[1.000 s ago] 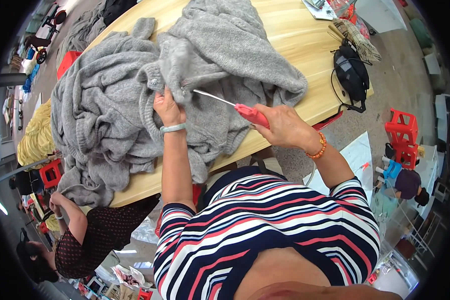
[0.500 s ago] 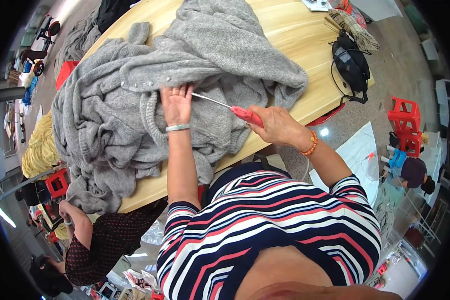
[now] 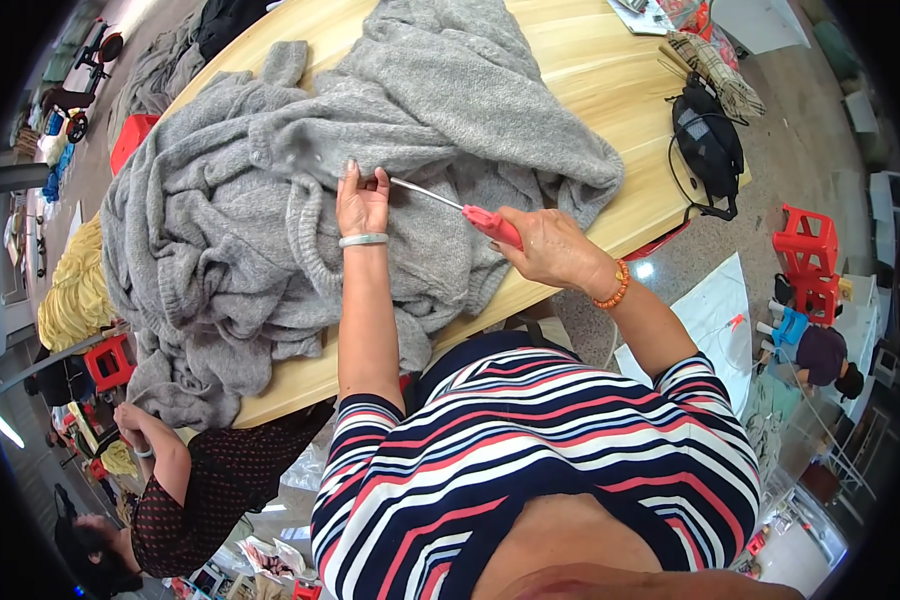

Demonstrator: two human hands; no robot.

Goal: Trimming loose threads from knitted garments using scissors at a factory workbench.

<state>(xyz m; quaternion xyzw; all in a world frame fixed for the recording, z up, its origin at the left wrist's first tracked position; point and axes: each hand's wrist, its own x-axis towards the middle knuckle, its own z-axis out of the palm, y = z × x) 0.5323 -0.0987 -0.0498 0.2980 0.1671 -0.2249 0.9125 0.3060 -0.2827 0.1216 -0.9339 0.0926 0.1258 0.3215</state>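
A heap of grey knitted cardigans (image 3: 220, 200) covers much of the table. My left hand (image 3: 363, 208) lies palm up on the knit, fingers curled by the lower edge of a buttoned band (image 3: 315, 155). Whatever those fingers hold is too small or hidden to name. In my right hand (image 3: 560, 250) is a red-handled tool (image 3: 492, 226) with a thin metal shaft, gripped by the handle. The shaft slants left, and its tip reaches the fingers of my left hand.
The pale wooden table (image 3: 580, 60) extends beyond the heap. Near its right edge lies a black mesh bag (image 3: 705, 140) with cords. Red stools (image 3: 805, 240) stand on the right. A person in a dotted top (image 3: 210, 490) is at lower left, by yellow cloth (image 3: 75, 290).
My left hand has shifted slightly right, and its straighter fingers have curled, with fingertips now showing. The buttoned band has moved. My right hand stays nearly in place with the tool.
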